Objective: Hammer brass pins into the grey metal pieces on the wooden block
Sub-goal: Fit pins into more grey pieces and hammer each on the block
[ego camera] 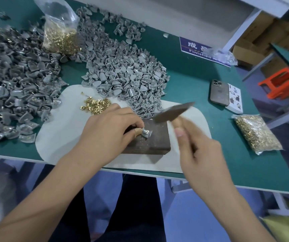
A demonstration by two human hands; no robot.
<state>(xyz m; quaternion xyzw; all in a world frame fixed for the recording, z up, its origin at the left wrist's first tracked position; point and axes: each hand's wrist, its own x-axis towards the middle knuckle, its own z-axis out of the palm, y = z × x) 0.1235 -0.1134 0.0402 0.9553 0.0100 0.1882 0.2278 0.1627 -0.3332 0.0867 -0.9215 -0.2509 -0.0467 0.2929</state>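
Observation:
A dark wooden block (155, 142) lies on a pale mat (58, 137) at the table's front edge. On the block sits one grey metal piece (148, 133) with a pin standing in it. My left hand (108, 126) pinches that piece at its left side; one fingertip wears a tan wrap. My right hand (197, 147) grips the handle of a hammer, and the blurred hammer head (172, 111) hangs above the block's far edge. A small heap of loose brass pins (95, 105) lies on the mat behind my left hand.
Large heaps of grey pieces (128, 75) cover the green table (192, 81) at left and centre. Bags of brass pins stand at the back left (60, 37) and lie at the right (257, 135). A phone (219, 93) and a leaflet (235, 98) lie to the right.

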